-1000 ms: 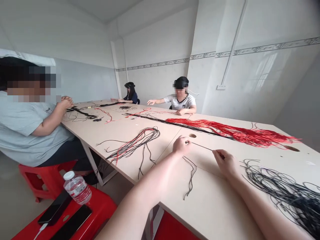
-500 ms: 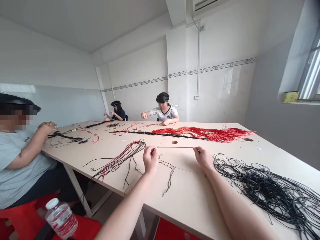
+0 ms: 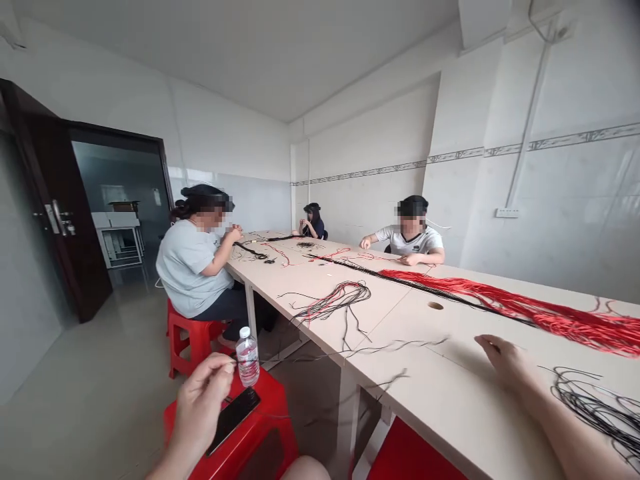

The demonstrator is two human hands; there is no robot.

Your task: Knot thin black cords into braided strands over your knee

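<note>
My left hand [image 3: 204,395] is out past the table's near edge, above the red stool, with thumb and fingers pinched on a thin black cord [image 3: 370,349]. The cord trails right, wavy and smeared by motion, over the table edge. Its far end appears just short of my right hand [image 3: 506,361]. That hand is low over the table, fingers curled together; whether anything is between them is hidden. Nearest to it on the right is a loose heap of black cords [image 3: 595,407]. A bundle of black and red cords [image 3: 335,300] lies farther left on the table.
A water bottle [image 3: 247,363] and a dark phone [image 3: 234,419] are on the red stool [image 3: 273,407] beside the table [image 3: 390,313]. Long red cords [image 3: 575,313] lie at the right. Several co-workers sit around the table; a door [image 3: 55,220] stands open at the left.
The view has turned left. My left hand has swung left off the table with the cord, which was stretched between both hands and now trails loosely. My right hand stays over the table.
</note>
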